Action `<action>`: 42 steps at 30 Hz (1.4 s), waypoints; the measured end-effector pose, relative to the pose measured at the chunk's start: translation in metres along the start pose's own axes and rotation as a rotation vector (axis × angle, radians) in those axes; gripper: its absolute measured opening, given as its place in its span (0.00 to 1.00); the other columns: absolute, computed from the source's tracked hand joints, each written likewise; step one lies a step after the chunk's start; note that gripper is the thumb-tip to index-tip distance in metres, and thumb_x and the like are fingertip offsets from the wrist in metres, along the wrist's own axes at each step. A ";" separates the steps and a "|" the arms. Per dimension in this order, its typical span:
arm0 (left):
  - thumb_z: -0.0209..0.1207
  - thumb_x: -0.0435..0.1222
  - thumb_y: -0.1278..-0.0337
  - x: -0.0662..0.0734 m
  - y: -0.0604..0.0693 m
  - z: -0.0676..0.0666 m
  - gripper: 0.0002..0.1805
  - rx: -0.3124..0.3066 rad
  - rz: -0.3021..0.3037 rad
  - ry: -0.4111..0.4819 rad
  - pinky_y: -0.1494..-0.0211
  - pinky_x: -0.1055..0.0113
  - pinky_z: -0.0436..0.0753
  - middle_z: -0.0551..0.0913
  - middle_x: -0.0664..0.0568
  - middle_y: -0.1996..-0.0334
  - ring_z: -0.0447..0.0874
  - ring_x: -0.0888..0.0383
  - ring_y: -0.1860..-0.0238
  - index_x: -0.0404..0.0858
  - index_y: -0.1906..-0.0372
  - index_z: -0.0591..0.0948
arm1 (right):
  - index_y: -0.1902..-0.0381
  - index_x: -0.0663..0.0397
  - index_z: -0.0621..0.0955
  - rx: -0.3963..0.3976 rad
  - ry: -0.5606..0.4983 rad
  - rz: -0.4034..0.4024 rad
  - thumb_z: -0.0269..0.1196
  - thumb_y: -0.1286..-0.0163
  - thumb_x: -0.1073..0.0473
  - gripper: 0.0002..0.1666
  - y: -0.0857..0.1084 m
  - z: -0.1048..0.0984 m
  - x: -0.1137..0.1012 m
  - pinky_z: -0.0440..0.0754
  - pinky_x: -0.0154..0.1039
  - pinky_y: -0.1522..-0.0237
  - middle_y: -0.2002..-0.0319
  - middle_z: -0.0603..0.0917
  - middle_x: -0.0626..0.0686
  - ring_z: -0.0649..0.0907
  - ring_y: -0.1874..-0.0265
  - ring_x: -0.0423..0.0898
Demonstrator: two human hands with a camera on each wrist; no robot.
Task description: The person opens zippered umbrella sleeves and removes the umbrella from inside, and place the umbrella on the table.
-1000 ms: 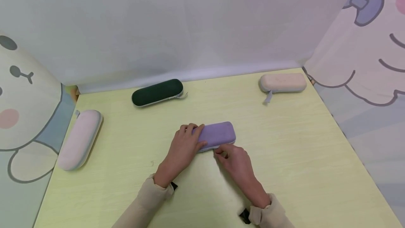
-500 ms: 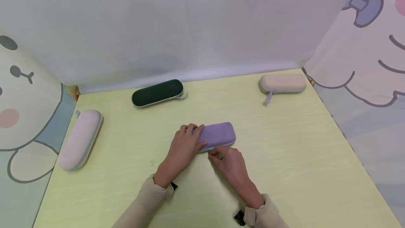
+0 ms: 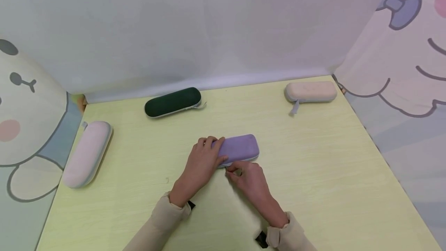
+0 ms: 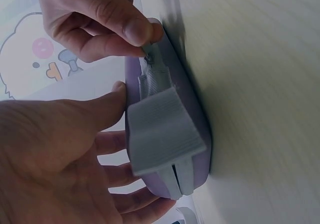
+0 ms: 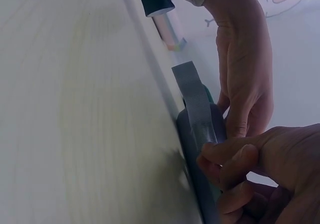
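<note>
Gripping a purple case (image 3: 241, 147) is the left hand (image 3: 203, 160), right hand (image 3: 251, 179) pinching its zip-pull (image 4: 148, 57)

From my feed, a purple case (image 3: 241, 147) with rounded corners lies on the desk (image 3: 348, 173), lid down, pale zip band (image 3: 251, 159) toward me, grey fabric tab (image 4: 165, 131) near its left end; the left hand (image 3: 202, 159) grips it, the right hand (image 3: 251, 179) pinches the zip pull (image 4: 149, 58).

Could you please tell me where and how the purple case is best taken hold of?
Probably across its left end, coming from the left, as the left hand does: the purple case is long, narrow and lies flat. That leaves room at the near side, where the right hand pinches the zip pull.
</note>
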State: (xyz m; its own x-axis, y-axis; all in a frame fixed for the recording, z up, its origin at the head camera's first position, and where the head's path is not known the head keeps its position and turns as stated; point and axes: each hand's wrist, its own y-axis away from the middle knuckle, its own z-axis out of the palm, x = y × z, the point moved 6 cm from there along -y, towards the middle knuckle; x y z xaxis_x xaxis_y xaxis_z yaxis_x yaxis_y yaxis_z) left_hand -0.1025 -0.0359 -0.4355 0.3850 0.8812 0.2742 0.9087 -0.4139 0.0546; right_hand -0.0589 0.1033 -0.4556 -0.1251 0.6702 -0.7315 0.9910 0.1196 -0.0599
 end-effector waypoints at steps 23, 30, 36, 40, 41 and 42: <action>0.59 0.54 0.28 0.005 0.000 -0.002 0.33 0.038 0.039 -0.090 0.40 0.48 0.81 0.79 0.42 0.39 0.76 0.41 0.43 0.41 0.27 0.73 | 0.69 0.57 0.90 -0.124 -0.216 0.133 0.73 0.35 0.64 0.03 -0.004 0.005 0.007 0.74 0.32 0.83 0.79 0.88 0.49 0.75 0.89 0.35; 0.61 0.54 0.30 0.006 0.001 0.000 0.33 0.084 0.011 -0.114 0.43 0.48 0.81 0.80 0.41 0.42 0.77 0.41 0.45 0.41 0.28 0.75 | 0.67 0.48 0.89 -0.068 -0.054 0.052 0.75 0.37 0.62 0.04 -0.004 0.003 0.005 0.75 0.29 0.73 0.71 0.90 0.45 0.77 0.79 0.32; 0.60 0.57 0.30 0.010 0.002 0.005 0.33 0.131 -0.066 -0.169 0.47 0.50 0.83 0.81 0.41 0.46 0.79 0.42 0.49 0.41 0.30 0.75 | 0.63 0.45 0.88 0.009 -0.010 0.063 0.73 0.33 0.60 0.04 -0.002 -0.005 0.006 0.78 0.30 0.69 0.66 0.91 0.46 0.81 0.75 0.34; 0.61 0.56 0.29 0.013 0.004 0.005 0.32 0.170 -0.094 -0.200 0.50 0.52 0.85 0.82 0.41 0.48 0.81 0.43 0.51 0.39 0.33 0.76 | 0.58 0.48 0.85 0.041 0.004 0.080 0.70 0.30 0.60 0.05 -0.001 -0.009 0.009 0.77 0.32 0.70 0.63 0.90 0.48 0.80 0.74 0.35; 0.61 0.55 0.28 0.014 0.005 0.003 0.30 0.183 -0.093 -0.200 0.51 0.52 0.85 0.83 0.41 0.48 0.81 0.43 0.52 0.38 0.34 0.77 | 0.57 0.49 0.85 0.050 0.007 0.082 0.70 0.30 0.60 0.05 0.000 -0.010 0.010 0.77 0.32 0.70 0.63 0.90 0.48 0.80 0.74 0.35; 0.60 0.54 0.27 0.015 0.006 0.002 0.29 0.198 -0.090 -0.200 0.52 0.52 0.85 0.83 0.41 0.49 0.81 0.43 0.53 0.38 0.34 0.78 | 0.56 0.50 0.84 0.060 0.009 0.083 0.70 0.29 0.60 0.06 0.000 -0.012 0.010 0.77 0.32 0.70 0.62 0.90 0.48 0.80 0.74 0.35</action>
State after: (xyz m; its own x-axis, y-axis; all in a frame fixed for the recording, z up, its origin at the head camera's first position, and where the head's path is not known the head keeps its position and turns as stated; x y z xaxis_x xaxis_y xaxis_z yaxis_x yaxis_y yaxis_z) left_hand -0.0912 -0.0247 -0.4332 0.3078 0.9480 0.0806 0.9469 -0.2969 -0.1238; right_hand -0.0608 0.1188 -0.4555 -0.0424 0.6824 -0.7297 0.9990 0.0191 -0.0402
